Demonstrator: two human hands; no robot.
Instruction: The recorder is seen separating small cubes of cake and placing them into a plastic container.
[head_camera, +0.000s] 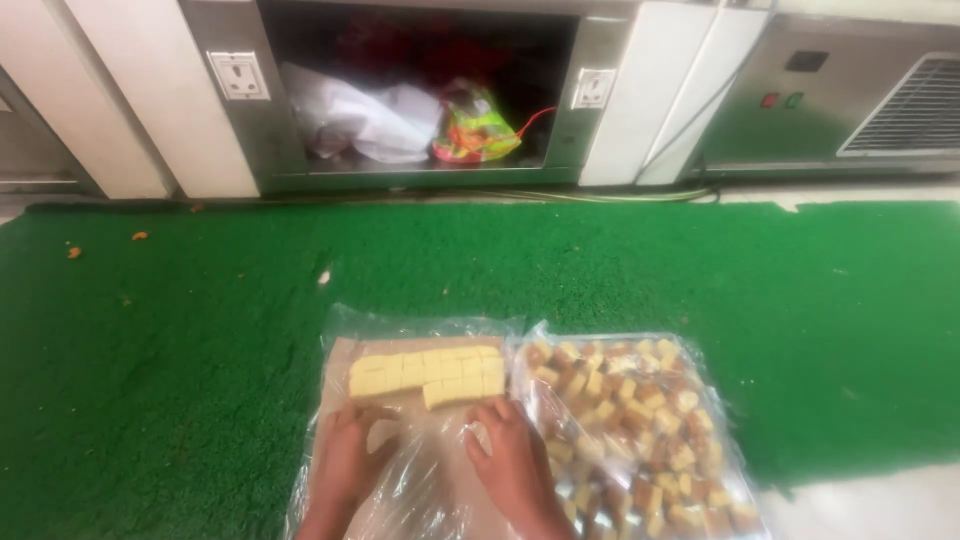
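Head view: your left hand (345, 455) and right hand (512, 462) press flat, fingers spread and gripping nothing, on the clear plastic sheet (420, 480) — pinning it below the yellow cubes (428, 373).

Both hands lie low in the view, palms down and fingers pointing forward. The left hand (345, 455) is flat, fingers slightly spread. The right hand (512, 462) sits just beside it, fingers together, its wrist angling in from the lower right.
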